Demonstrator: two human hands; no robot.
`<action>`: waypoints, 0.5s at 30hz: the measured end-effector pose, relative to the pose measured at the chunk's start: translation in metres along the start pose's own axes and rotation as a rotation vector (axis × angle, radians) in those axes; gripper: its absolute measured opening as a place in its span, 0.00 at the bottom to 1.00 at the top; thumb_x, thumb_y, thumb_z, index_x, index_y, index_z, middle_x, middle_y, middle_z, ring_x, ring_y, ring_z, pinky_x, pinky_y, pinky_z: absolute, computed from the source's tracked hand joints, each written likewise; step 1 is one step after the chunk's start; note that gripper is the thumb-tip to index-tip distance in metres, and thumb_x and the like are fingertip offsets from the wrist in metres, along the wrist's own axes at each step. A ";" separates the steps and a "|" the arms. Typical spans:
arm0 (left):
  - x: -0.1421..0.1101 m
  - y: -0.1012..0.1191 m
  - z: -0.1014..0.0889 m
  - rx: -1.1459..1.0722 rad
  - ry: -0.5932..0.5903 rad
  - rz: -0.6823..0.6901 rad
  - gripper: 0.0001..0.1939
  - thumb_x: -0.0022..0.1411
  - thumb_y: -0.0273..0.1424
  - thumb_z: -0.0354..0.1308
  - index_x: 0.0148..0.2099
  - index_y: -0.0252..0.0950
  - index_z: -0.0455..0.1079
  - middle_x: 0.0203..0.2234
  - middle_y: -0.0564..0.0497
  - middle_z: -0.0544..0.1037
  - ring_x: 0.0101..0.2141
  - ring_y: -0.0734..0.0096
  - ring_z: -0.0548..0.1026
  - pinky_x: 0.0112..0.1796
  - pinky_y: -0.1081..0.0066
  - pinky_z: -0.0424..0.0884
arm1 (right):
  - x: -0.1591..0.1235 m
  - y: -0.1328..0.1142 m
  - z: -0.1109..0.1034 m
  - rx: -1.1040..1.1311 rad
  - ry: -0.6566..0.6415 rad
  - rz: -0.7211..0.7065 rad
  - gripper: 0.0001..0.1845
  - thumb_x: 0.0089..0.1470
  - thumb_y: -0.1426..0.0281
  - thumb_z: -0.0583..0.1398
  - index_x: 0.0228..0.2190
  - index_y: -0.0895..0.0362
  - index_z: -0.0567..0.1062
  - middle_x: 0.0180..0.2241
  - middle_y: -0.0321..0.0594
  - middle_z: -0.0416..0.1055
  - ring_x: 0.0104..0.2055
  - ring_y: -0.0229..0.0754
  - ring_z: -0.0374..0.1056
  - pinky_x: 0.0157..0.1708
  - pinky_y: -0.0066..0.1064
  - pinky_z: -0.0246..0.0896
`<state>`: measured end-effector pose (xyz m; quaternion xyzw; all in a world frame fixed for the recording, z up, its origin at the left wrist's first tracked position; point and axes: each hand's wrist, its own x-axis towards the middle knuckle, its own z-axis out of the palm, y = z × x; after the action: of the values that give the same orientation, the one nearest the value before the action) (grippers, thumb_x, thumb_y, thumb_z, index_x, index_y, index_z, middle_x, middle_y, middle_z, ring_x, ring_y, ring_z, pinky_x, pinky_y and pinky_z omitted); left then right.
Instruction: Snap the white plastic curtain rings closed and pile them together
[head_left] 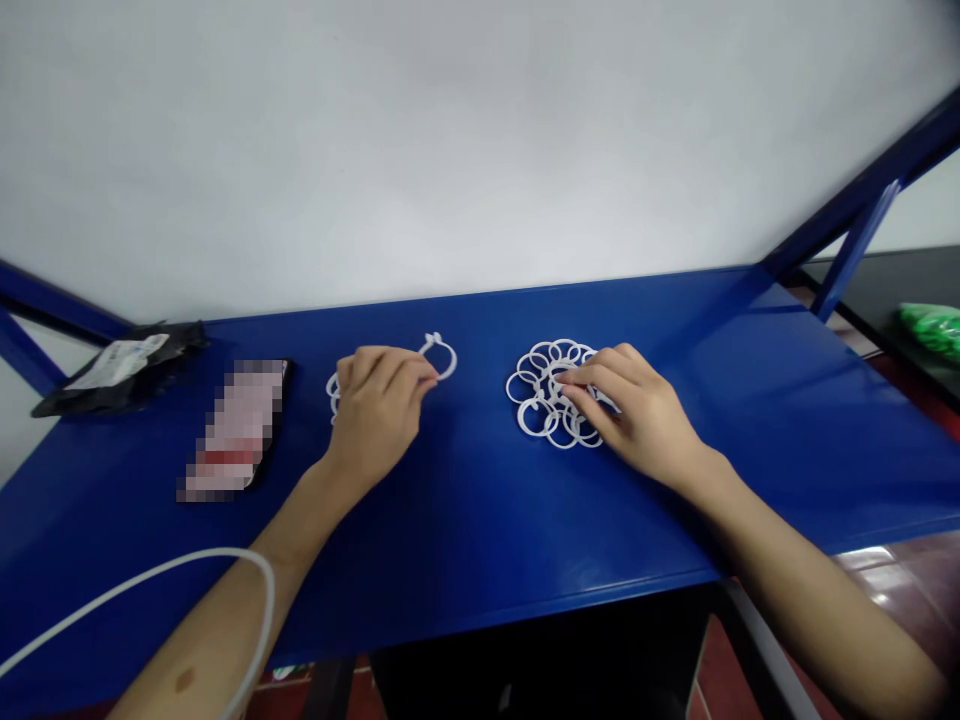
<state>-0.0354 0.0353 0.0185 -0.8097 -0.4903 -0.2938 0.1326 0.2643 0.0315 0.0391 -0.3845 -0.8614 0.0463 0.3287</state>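
A white plastic ring (pixel 454 358) with a small clasp-like end is pinched between the thumb and fingers of my left hand (pixel 379 405), just above the blue table. More white rings (pixel 332 390) show partly behind that hand, at its left side. Over a round cluster of overlapping white rings (pixel 536 418) lying on the table is my right hand (pixel 637 410). Its thumb and forefinger close in a pinch on a ring near the cluster's middle. The right side of the cluster is partly hidden beneath my fingers.
A phone (pixel 236 430) with a blurred screen lies on the blue table (pixel 465 540), left of my left hand. Beyond it is a black plastic package (pixel 124 365) with a white label. A white cable (pixel 150 572) loops across my left forearm. Green bagged material (pixel 934 330) sits far right.
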 end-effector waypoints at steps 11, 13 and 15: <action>-0.014 0.054 -0.014 -0.191 0.030 0.417 0.11 0.66 0.22 0.56 0.46 0.44 0.72 0.39 0.55 0.82 0.41 0.68 0.74 0.48 0.64 0.67 | -0.010 -0.036 0.023 0.502 -0.061 0.233 0.11 0.62 0.65 0.61 0.45 0.55 0.74 0.35 0.37 0.78 0.33 0.37 0.74 0.33 0.29 0.72; -0.013 0.053 -0.017 -0.186 0.026 0.427 0.11 0.67 0.22 0.57 0.46 0.44 0.72 0.39 0.56 0.82 0.40 0.68 0.74 0.48 0.64 0.67 | -0.010 -0.036 0.026 0.585 -0.069 0.290 0.12 0.60 0.65 0.63 0.44 0.55 0.73 0.33 0.36 0.77 0.32 0.36 0.74 0.32 0.28 0.71; -0.012 0.052 -0.018 -0.169 0.028 0.448 0.11 0.66 0.22 0.57 0.45 0.44 0.72 0.39 0.56 0.82 0.41 0.68 0.75 0.48 0.64 0.68 | -0.010 -0.035 0.029 0.635 -0.077 0.325 0.12 0.60 0.65 0.64 0.45 0.55 0.72 0.31 0.35 0.76 0.31 0.36 0.73 0.31 0.27 0.71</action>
<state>-0.0003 -0.0075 0.0289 -0.9024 -0.2702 -0.3082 0.1332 0.2294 0.0046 0.0228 -0.3932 -0.7434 0.3779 0.3873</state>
